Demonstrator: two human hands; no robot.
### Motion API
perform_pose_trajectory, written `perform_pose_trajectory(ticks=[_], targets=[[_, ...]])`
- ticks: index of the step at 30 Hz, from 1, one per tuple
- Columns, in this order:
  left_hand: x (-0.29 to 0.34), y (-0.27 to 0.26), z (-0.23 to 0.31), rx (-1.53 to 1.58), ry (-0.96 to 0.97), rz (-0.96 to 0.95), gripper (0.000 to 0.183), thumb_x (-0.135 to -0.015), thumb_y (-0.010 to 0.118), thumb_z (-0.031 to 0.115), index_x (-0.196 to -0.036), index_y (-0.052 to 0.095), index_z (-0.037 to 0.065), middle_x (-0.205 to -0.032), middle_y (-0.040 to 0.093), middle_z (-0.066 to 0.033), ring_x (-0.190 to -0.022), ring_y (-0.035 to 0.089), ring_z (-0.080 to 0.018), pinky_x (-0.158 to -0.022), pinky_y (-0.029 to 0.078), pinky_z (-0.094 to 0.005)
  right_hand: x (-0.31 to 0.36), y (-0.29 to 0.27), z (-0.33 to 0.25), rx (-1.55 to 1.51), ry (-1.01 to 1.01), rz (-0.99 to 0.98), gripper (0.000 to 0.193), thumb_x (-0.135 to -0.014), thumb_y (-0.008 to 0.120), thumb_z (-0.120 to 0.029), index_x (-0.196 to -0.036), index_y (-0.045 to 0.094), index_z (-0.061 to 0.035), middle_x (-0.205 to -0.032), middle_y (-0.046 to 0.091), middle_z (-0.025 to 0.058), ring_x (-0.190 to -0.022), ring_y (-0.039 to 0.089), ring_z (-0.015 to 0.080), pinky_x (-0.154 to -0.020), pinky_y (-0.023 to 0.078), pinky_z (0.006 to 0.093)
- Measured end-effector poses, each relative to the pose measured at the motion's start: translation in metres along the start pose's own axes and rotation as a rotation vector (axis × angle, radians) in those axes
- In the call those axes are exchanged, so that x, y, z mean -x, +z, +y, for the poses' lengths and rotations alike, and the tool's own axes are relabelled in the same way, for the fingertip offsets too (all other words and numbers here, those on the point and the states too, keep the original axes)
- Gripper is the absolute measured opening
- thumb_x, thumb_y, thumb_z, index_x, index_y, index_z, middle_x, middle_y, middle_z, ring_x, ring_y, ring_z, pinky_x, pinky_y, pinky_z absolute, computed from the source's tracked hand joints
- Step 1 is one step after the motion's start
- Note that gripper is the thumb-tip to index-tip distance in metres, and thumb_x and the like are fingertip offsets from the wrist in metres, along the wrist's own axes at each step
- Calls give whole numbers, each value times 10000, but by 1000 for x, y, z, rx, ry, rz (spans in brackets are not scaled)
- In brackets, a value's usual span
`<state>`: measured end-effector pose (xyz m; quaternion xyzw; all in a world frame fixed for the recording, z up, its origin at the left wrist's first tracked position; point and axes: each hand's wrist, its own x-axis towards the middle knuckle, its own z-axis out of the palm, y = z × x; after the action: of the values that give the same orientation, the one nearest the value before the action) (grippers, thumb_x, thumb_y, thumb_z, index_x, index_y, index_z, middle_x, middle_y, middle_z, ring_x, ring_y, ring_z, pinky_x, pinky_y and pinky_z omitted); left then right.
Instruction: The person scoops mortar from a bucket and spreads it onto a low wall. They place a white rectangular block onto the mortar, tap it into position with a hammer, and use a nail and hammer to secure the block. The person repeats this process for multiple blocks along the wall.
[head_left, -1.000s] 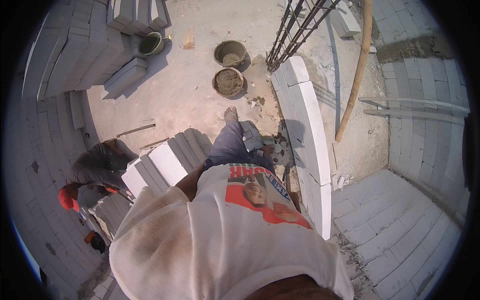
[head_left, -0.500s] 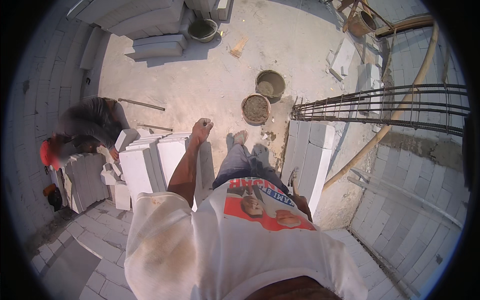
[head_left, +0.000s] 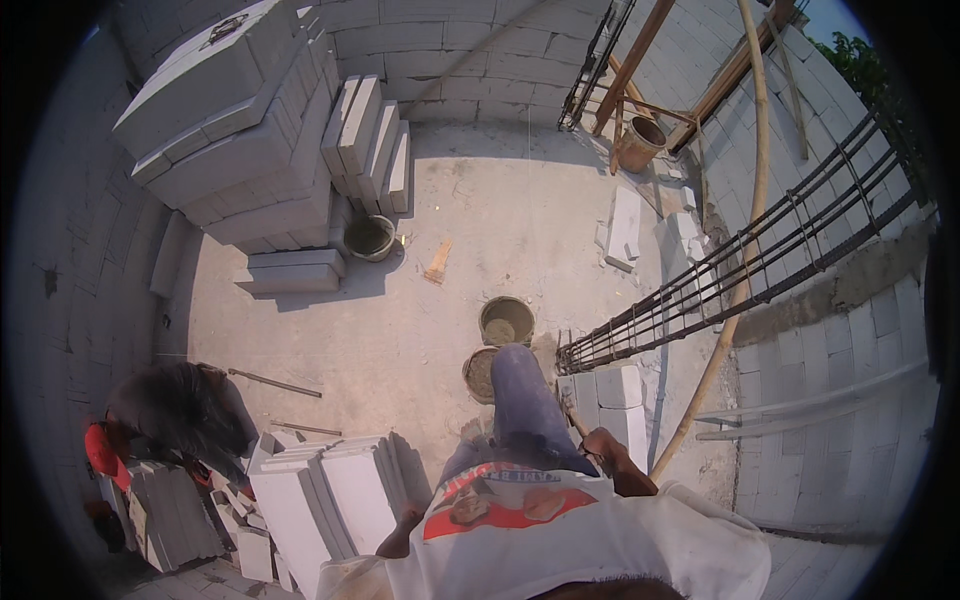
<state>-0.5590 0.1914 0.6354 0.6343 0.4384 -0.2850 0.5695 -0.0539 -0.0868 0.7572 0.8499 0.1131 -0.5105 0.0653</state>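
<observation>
My right hand [head_left: 603,450] is closed around a slim tool with a light wooden handle [head_left: 574,421], beside the white blocks [head_left: 622,388] on my right. The tool's far end is hard to make out. Low at my left side, my left hand [head_left: 411,517] is near a row of upright white blocks [head_left: 362,480]; its fingers are too unclear to read. Ahead of me stand two buckets: the farther bucket [head_left: 507,322] has grey mortar in it, and the nearer mortar bucket [head_left: 478,376] is partly hidden by my raised leg.
A co-worker [head_left: 180,415] bends over blocks at the left. Tall block stacks [head_left: 240,140] and another bucket [head_left: 370,238] stand at the far left. A rebar cage [head_left: 740,255] and a long bamboo pole [head_left: 745,290] slant across the right side. Broken blocks [head_left: 622,228] lie farther back.
My left hand has drawn back from in front of me to my side. One leg has come up toward the buckets. My right hand now shows, and the view has tilted farther ahead.
</observation>
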Motion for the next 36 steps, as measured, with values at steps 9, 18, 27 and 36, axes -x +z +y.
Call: perform_pose_trajectory(ticks=[9, 18, 27, 36], targets=[[-71, -96, 111, 285, -102, 77, 361, -928, 650, 361, -985, 708, 9, -871, 712, -117, -824, 676, -221, -676, 554, -410, -13, -23, -34, -316, 75, -168, 318, -889, 741, -303, -1076, 784, -50, -899, 765, 139, -790, 733, 290, -706, 565, 450], [-187, -262, 257, 185, -118, 24, 495, -956, 605, 451, -1122, 698, -7, -996, 723, -147, -957, 681, -240, -732, 575, -419, -121, -131, -162, -416, 56, -215, 387, -848, 753, -331, -1087, 779, -28, -963, 766, 175, -869, 739, 311, -762, 565, 431], [-291, -458, 478, -321, -94, -132, 639, -985, 561, 541, -1259, 688, -22, -1121, 734, -177, -1089, 686, -260, -788, 597, -428, -234, -313, -320, -72, -362, -31, 457, -806, 765, -359, -1098, 775, -7, -1027, 767, 212, -949, 746, 331, -818, 564, 413], [-400, -610, 613, 268, 104, 123, 606, -922, 686, 505, -1272, 705, 11, -1046, 742, -121, -913, 714, -246, -780, 560, -438, -212, -528, -500, -900, -196, 82, 232, -839, 752, -183, -768, 671, 22, -649, 642, 85, -502, 601, 168, -451, 472, 350]])
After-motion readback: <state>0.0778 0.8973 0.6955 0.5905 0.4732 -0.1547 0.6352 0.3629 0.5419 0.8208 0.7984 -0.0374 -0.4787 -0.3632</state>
